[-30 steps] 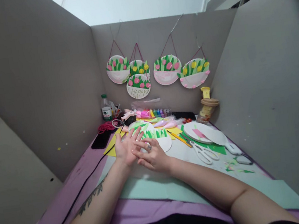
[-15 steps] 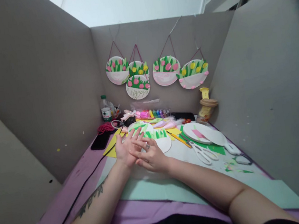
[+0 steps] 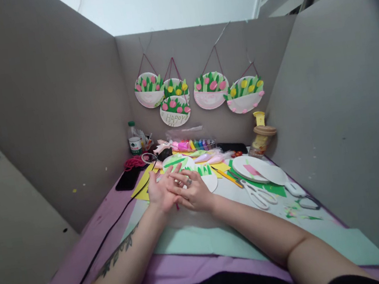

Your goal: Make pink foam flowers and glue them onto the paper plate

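Observation:
My left hand (image 3: 163,190) is held palm up over the table, its fingers stretched out. Across its palm lie the fingers of my right hand (image 3: 192,191), fairly straight and slightly apart, with a ring on one. Whether anything small sits between the palm and those fingers is hidden. Just below the hands a tiny bit of dark pink (image 3: 178,206) shows. Behind them is a white paper plate piece with green paper leaves (image 3: 205,171), partly covered by my right hand. Another round plate with green strips (image 3: 178,161) lies beyond it.
White scissors (image 3: 258,195), a yellow craft knife (image 3: 230,177) and stacked paper plates (image 3: 246,168) lie to the right. Coloured clay packs (image 3: 193,145) stand at the back. A black cable (image 3: 107,236) crosses the left side. Decorated plates (image 3: 211,91) hang on the grey back wall.
My right fingers have shifted slightly on the left palm and bend a little more. The dark pink bit now shows under the hands.

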The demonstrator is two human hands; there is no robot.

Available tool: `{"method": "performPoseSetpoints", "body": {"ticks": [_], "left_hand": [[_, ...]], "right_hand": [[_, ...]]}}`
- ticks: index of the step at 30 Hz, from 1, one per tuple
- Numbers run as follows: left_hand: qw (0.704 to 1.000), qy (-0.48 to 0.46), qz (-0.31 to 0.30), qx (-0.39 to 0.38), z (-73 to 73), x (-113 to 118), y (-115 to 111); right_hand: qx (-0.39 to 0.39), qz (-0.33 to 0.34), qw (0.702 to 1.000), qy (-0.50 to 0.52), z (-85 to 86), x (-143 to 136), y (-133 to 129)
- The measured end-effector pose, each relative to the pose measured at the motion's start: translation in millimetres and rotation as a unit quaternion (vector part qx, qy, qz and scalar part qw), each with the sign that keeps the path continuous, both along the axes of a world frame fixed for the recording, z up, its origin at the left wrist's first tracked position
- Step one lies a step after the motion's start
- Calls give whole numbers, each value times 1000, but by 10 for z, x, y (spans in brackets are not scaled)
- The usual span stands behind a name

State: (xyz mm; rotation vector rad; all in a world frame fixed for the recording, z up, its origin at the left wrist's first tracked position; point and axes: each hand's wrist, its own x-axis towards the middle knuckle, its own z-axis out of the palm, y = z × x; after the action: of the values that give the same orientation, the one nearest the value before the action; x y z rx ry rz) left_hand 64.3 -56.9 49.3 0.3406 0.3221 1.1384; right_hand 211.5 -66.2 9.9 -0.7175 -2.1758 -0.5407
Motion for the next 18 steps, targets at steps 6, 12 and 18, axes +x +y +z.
{"method": "performPoseSetpoints", "body": {"ticks": [6, 12, 18], "left_hand": [[1000, -4, 12, 4, 3, -2, -4], [1000, -6, 4, 0, 25, -1, -20], [1000, 14, 19, -4, 2, 6, -9]], "right_hand": [[5, 34, 999, -9, -15, 30, 5], [-2, 19, 1000, -3, -37, 37, 48], [-8, 45, 999, -12, -89, 7, 36]]}}
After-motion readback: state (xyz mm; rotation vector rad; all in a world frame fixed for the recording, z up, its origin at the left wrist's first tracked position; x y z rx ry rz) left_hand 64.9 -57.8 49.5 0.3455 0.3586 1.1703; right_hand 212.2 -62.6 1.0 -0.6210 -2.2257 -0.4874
